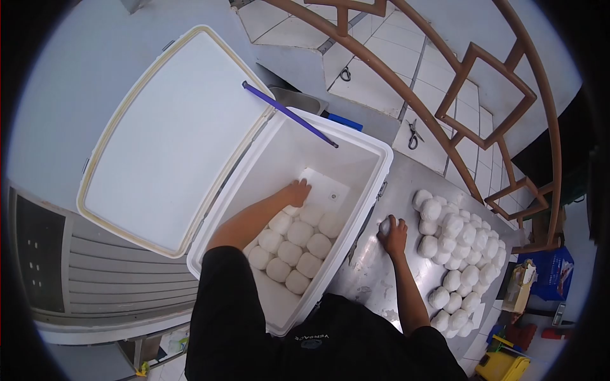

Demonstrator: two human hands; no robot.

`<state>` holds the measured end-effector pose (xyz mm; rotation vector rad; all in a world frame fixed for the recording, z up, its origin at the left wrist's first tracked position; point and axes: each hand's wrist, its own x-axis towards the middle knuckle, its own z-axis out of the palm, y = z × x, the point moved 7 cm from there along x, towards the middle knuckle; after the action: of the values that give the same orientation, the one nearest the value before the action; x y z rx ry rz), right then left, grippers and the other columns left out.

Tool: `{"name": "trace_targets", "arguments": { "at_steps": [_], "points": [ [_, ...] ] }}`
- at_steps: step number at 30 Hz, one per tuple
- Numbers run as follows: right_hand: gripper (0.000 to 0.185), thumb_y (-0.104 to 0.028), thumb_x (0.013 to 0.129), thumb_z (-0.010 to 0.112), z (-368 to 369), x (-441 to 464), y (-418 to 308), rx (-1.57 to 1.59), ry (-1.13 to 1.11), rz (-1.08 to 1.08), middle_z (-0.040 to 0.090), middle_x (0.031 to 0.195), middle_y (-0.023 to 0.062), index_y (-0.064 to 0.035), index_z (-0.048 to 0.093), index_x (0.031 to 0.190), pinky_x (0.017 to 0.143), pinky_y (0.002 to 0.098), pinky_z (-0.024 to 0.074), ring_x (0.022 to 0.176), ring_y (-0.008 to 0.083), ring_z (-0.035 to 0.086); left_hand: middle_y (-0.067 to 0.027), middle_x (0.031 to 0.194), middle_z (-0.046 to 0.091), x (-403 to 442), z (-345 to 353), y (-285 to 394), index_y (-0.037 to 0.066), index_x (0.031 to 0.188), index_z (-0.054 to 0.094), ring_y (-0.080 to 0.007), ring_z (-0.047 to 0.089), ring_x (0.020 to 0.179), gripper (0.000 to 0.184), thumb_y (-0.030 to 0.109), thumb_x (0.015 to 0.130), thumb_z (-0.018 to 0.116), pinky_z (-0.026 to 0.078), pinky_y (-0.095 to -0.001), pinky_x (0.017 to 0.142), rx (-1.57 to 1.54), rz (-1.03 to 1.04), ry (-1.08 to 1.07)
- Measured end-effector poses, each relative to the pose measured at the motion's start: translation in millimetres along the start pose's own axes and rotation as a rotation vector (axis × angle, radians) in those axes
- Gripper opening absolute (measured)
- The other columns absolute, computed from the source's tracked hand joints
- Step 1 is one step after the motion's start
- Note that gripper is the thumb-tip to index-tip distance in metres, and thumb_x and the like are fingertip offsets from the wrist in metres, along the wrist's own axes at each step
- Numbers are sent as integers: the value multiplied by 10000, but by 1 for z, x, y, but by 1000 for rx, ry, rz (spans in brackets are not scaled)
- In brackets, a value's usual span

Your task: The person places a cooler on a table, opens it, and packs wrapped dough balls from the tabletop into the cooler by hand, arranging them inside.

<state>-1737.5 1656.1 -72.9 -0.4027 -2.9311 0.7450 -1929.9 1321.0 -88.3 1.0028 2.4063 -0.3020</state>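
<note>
One white cooler box (273, 162), centre of my feed, lid (178, 140) swung open toward 10 o'clock, one purple strap (289, 114) running from lid to box. Contents: white balls (290, 253) packed close in rows; I count about twelve showing, and the left forearm may cover more. One small round fitting (333, 196) on the box's inside, just beside the balls toward 1 o'clock.

Left hand (297, 192) is in the box, at the 12 o'clock end of the rows, right at the endmost ball; fingers slightly bent, can't tell from here if they grasp anything. Right hand (395, 236) is at 4 o'clock, outside the box, low over the metal bench (368, 270), fingers curled around one pale ball (384, 226).

Bench also carries a big pile (467, 235), further out at 4 o'clock: same white balls, stacked in layers. Overlap blocks an exact count; I'd log more than thirty.

Two pairs of scissors on white tiles: one (345, 73) near 1 o'clock, one (413, 134) at 2. One metal basin (298, 100) at 12, partly hidden behind the cooler. One blue crate (553, 273) between 3 and 4, contents unclear to me.
</note>
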Motion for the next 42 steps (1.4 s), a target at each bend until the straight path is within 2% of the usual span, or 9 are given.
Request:
{"name": "trace_targets", "arguments": {
  "at_steps": [9,16,19,22,25,27,38,41,42],
  "points": [
    [673,-140,747,779,-53,-8,-30,1045,-105,325,540,1251,133,-48,459,1332,846,373,502,1054,229,591,-286,1485,354,-52,-29,0,-45,1432,383,-390,376,1367,531,133,934,425,301,-432,1146,-485,-2,-25],
    [832,-101,695,813,-255,-13,-239,711,62,-438,419,1417,136,-50,392,1412,1067,387,376,1285,272,449,-146,1317,536,-187,-269,143,17,1440,375,-239,586,1124,674,331,911,651,509,-366,922,-1694,408,39],
    [845,-115,716,807,-254,-17,-282,457,133,-697,380,1497,131,-89,380,1444,1048,388,410,1336,303,425,-138,1332,528,-195,-287,150,12,1461,319,-232,583,1130,772,301,864,715,502,-349,935,-1297,330,440],
    [722,-120,787,755,-243,8,-212,689,111,-477,436,1460,146,-95,417,1424,1004,402,450,1309,316,461,-162,1335,526,-175,-245,114,-19,1421,387,-256,531,1211,754,276,832,753,452,-373,1005,-1620,173,249],
    [628,-128,808,705,-194,63,-72,240,399,-164,505,1339,239,-39,444,1373,1028,446,425,1271,416,454,-206,1295,552,-138,-208,59,-69,1310,486,-287,560,1169,721,283,763,797,444,-358,1000,-1112,34,197],
    [807,-231,755,767,-132,84,17,-186,161,120,389,1411,316,-71,366,1436,1036,486,423,1283,486,413,-231,1340,523,-87,-153,24,-40,1303,526,-322,486,1269,755,346,723,817,376,-397,1074,-709,-6,305],
    [698,-236,696,780,-91,88,70,-515,-13,82,469,1314,177,-183,482,1325,902,521,456,1150,423,513,-156,1409,472,67,-30,88,46,1271,567,-332,486,1252,533,272,792,632,478,-428,956,-1170,-95,-498],
    [656,-231,729,770,-98,97,75,-266,0,109,514,1260,181,-174,494,1321,864,493,479,1101,374,556,-191,1493,383,155,78,92,45,1411,457,-383,418,1330,655,349,846,592,414,-455,1051,-85,779,-19],
    [640,-231,743,769,-99,99,82,-153,22,126,530,1237,181,-172,497,1319,849,481,489,1080,350,573,-205,1503,364,122,44,102,40,1436,414,-391,395,1347,681,363,861,582,387,-446,1076,-204,531,-4]
  ]
}}
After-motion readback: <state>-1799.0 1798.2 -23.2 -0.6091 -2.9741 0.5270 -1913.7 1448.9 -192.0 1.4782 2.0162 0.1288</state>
